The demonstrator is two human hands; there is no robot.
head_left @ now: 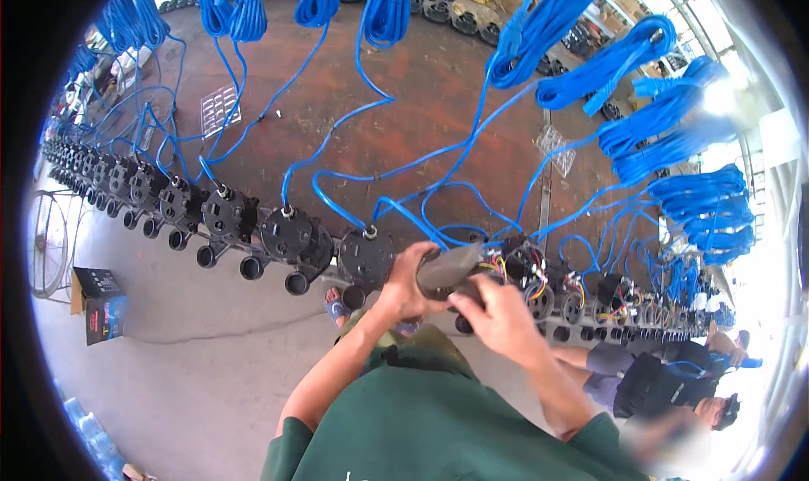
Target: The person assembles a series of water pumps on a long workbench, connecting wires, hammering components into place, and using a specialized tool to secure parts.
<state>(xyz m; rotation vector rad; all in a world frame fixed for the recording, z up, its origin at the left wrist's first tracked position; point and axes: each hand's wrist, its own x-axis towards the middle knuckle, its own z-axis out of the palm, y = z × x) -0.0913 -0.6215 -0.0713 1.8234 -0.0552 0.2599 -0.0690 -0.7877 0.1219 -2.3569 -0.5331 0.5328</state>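
Observation:
In front of me at the table edge, my left hand (409, 283) is wrapped round a dark grey, rounded cover (448, 269), smeared by motion. From the other side my right hand (501, 317) closes on a dark part at the cover's lower right; whether it belongs to the cover is unclear. Just left of my left hand stands a black pump-like housing (366, 255), its round top closed and a blue cable running into it. Right of my hands, an open housing (522, 262) shows red, yellow and white wires.
More closed black housings (291, 238) line the edge leftward; several open wired ones (619, 291) continue rightward. Coiled blue cables (388, 9) lie across the brown table (354, 152). A co-worker (674, 388) is at the right. A printed carton (101, 304) stands on the floor at left.

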